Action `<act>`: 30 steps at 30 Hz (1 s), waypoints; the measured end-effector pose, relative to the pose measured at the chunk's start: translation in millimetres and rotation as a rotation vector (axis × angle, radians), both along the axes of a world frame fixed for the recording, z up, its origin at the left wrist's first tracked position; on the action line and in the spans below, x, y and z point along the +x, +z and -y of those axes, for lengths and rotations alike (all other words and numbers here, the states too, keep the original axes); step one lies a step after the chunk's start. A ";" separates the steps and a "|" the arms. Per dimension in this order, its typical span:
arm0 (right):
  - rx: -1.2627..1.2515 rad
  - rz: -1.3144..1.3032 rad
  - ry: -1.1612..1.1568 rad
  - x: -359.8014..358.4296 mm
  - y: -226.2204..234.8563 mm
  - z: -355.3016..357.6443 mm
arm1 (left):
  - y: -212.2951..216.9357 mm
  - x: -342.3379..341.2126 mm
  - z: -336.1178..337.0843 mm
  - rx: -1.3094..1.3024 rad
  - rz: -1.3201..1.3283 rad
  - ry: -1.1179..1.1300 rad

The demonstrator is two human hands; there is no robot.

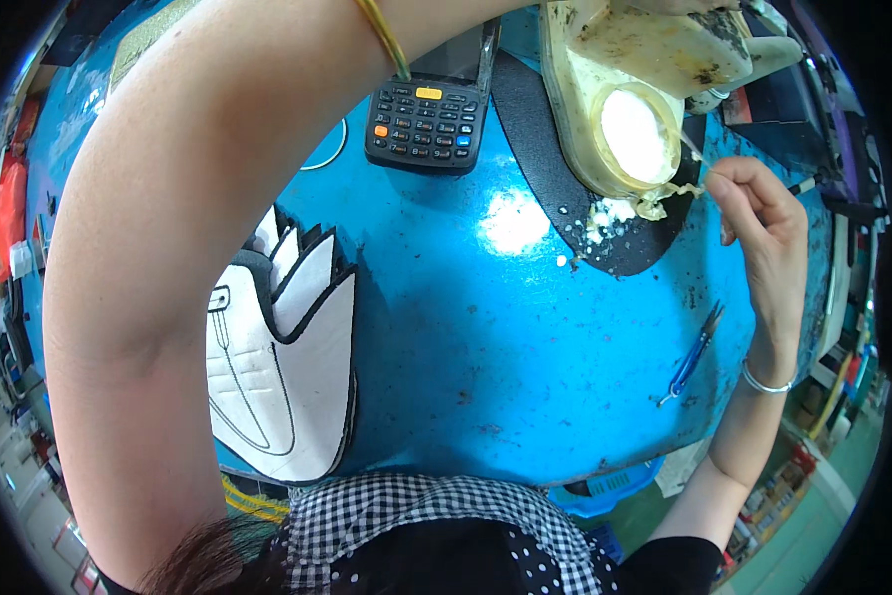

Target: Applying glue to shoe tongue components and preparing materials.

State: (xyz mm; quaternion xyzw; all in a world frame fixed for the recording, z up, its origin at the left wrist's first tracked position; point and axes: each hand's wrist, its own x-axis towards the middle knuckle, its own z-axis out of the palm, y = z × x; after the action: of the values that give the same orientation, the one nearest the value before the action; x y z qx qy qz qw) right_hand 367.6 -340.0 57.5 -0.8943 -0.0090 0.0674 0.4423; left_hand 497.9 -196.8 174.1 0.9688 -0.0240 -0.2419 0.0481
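Brightly lit | white glare on blue tabletop [525, 347] | edges bent, dark-rimmed

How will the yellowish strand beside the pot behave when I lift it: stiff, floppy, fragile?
The strand looks thin and kinked, so probably light and floppy. It may tear at the lump beside the pot, being much narrower. Nearby crumbs suggest bits could shed.

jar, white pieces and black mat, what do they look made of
Jar: likely plastic or glass; its yellowish wall looks translucent and glossy. White pieces: probably leather or synthetic, smooth and matte, with dark edges and stitch-like lines. Black mat: perhaps rubber or leather, judging by its fine-grained, dull surface.
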 end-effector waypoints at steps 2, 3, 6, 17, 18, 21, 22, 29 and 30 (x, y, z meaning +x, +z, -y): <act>0.039 -0.025 -0.003 -5.8 1.5 14.1 | -68.0 8.9 -51.0 -0.436 0.406 -0.359; 0.045 0.178 0.129 -5.1 -4.1 9.0 | -90.5 11.1 -75.7 -0.845 0.814 -0.709; 0.189 0.328 0.224 -11.3 -7.0 -1.2 | -84.0 5.6 -71.8 -0.798 0.719 -0.596; 0.239 0.037 0.092 -29.3 -11.3 5.0 | -103.6 24.4 -65.3 -0.816 0.895 -0.652; 0.227 0.029 0.074 -25.8 -14.7 3.9 | -105.4 25.6 -65.4 -0.821 0.950 -0.684; 0.200 0.048 0.035 -17.5 -24.0 -2.7 | -104.8 24.3 -61.6 -0.823 0.964 -0.673; 0.184 0.073 0.016 -16.5 -25.8 -5.6 | -102.6 21.5 -62.9 -0.826 0.963 -0.676; -0.143 0.172 0.017 -8.9 -13.7 -21.5 | -102.8 24.2 -63.7 -0.812 0.888 -0.663; -0.143 0.172 0.017 -11.2 -12.3 -22.3 | -102.5 24.5 -64.4 -0.801 0.859 -0.666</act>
State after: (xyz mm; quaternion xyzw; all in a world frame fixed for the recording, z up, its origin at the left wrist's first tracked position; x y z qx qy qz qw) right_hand 356.4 -317.8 45.2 -0.9259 -0.0499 -0.0053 0.3744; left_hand 522.5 -132.5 71.6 0.8273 -0.4261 0.1906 0.3126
